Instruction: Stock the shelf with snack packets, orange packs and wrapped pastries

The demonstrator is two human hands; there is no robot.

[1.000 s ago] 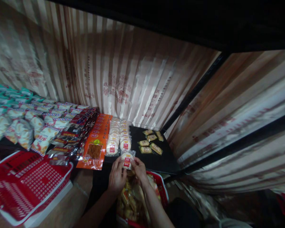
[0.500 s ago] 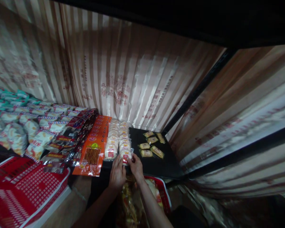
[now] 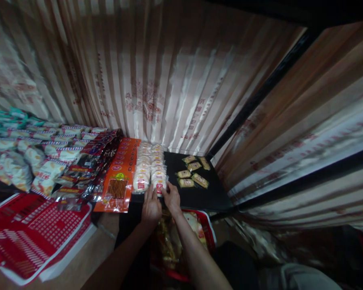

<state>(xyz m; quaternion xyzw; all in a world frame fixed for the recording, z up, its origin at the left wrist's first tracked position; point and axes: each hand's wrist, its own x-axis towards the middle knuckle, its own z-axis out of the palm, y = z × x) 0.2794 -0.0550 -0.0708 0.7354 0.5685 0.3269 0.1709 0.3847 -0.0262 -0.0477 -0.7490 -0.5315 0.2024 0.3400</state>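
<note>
Both of my hands meet at the front end of two rows of round white cakes in clear wrappers with red labels (image 3: 151, 165) on a black shelf (image 3: 199, 199). My left hand (image 3: 150, 207) and my right hand (image 3: 172, 198) pinch the front packet of the right row (image 3: 159, 186), which lies on the shelf. Below my wrists stands a red basket (image 3: 210, 235) with several yellow snack packets in it.
Small golden packets (image 3: 192, 175) lie right of the cakes. Orange packs (image 3: 122, 177), dark packs (image 3: 90, 169) and white bags (image 3: 33, 161) fill the shelf to the left. A red and white box (image 3: 33, 237) sits at the lower left. Striped curtains (image 3: 175, 88) hang behind.
The packet I held up in front of the shelf has gone down onto the front of the right row. My hands moved forward with it and the view tilted.
</note>
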